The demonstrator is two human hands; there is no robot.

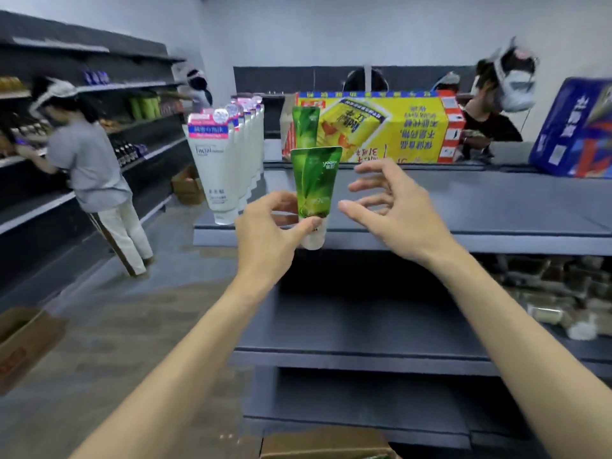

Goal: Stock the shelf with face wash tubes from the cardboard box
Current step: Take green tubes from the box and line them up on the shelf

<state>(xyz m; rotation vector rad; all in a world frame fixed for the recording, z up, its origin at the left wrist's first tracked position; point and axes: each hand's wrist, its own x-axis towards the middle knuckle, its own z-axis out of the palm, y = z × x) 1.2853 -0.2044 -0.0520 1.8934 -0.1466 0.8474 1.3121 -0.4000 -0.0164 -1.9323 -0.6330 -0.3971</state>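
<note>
Now left hand (265, 233) fingers pinching green tube (314, 190) upright on shelf (496, 207); right hand (394, 210) fingers spread.

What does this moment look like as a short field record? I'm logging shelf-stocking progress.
left hand: pinches the front green tube near its cap, upright at the top shelf front edge
right hand: open beside the tube, not touching
second green tube: standing behind the first
white tubes: row standing at the shelf's left end
cardboard box: at the bottom edge, contents hidden
lower shelves: dark, mostly bare in front
</note>
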